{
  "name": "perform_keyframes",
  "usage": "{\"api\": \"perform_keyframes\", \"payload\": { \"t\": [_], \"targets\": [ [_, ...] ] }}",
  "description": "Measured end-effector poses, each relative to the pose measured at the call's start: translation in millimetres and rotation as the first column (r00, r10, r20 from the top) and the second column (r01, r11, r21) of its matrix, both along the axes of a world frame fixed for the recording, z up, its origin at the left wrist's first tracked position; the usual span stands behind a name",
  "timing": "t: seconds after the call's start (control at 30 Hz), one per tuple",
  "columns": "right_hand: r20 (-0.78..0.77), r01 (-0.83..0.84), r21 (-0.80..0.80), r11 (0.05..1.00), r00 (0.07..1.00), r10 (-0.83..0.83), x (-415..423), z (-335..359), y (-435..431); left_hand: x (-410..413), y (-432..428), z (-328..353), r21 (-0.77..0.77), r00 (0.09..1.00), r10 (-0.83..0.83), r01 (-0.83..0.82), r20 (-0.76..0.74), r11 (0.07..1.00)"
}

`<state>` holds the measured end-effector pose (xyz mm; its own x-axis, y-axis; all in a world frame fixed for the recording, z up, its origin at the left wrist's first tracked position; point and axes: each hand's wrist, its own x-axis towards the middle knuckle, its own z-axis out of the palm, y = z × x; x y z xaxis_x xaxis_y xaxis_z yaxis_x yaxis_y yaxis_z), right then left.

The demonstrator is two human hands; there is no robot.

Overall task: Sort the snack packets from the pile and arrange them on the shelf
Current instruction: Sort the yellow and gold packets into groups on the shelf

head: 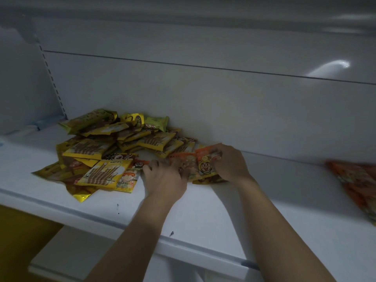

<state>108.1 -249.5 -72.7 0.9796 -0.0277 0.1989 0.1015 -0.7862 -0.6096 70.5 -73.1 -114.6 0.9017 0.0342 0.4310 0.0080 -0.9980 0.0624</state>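
Head view, and both hands are down on the white shelf (203, 212) in the middle of the frame. Look at the left hand (164, 177): fingers curled over the near-left edge of a small bunch of orange packets (193, 161). The right hand (231, 163) pinches the same bunch from the right, fingers narrow around the foil. That bunch lies at the lower right fringe of the pile (114, 143), touching the yellow packets beside it. A blurred orange stack (354, 180) sits well apart at the right edge of the frame.

Now the danger. It's slick foil, with several packets in one hold, so I'd expect one to slide out if the bunch lifts unevenly. A darker packet peeks from under the bunch's near edge and could get dragged along, mixing the sorts. Lower left, a gold packet (81, 195) lies near the shelf's front lip, and a tug through the pile might nudge it over.

On to labels: a yellow cartoon face shows on the front orange packet, and there are striped sticks on a yellow packet (105, 174) with bold black characters just behind it. None of the writing is legible; it's too dim and blurred.
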Motion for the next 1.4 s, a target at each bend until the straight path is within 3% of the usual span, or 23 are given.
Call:
{"api": "perform_keyframes", "payload": {
  "t": [0.1,0.2,0.37,0.6,0.83,1.17,1.3,1.4],
  "targets": [
    [-0.013,-0.016,-0.048,0.999,1.000,0.015,-3.3,3.7,-1.1,-3.0,-4.0,6.0,-0.063,0.997,-0.072,0.072,0.003,0.995],
    [0.000,-0.050,-0.012,0.999,0.999,0.050,-8.7,11.3,-3.7,-3.2,-3.1,13.4,-0.289,0.989,-0.137,0.116,-0.053,0.950],
    [0.054,-0.049,0.081,0.996,0.998,0.045,-31.7,31.3,-19.4,-11.0,-12.2,29.7,-0.688,0.956,-0.285,0.253,0.070,0.680],
    [0.183,0.041,0.278,0.960,0.979,-0.095,-75.4,40.0,-86.0,-16.8,-70.2,51.4,-0.820,0.921,-0.322,0.354,0.220,0.450],
    [0.207,0.216,0.384,0.898,0.928,-0.311,-127.3,35.5,-194.0,-48.4,-185.6,63.9,-0.839,0.837,-0.516,0.405,0.180,0.363],
    [0.219,0.559,0.178,0.810,0.780,-0.586,-196.2,34.3,-355.0,-112.0,-324.0,59.9,-0.835,0.734,-0.674,0.419,0.080,0.357],
    [0.185,0.560,0.137,0.817,0.796,-0.576,-197.2,31.8,-396.6,-140.9,-357.8,48.0,-0.830,0.691,-0.723,0.410,0.012,0.379],
    [0.106,0.505,0.158,0.849,0.846,-0.523,-183.3,26.6,-414.7,-151.1,-376.5,38.9,-0.804,0.695,-0.716,0.389,-0.064,0.449]
  ]
}}
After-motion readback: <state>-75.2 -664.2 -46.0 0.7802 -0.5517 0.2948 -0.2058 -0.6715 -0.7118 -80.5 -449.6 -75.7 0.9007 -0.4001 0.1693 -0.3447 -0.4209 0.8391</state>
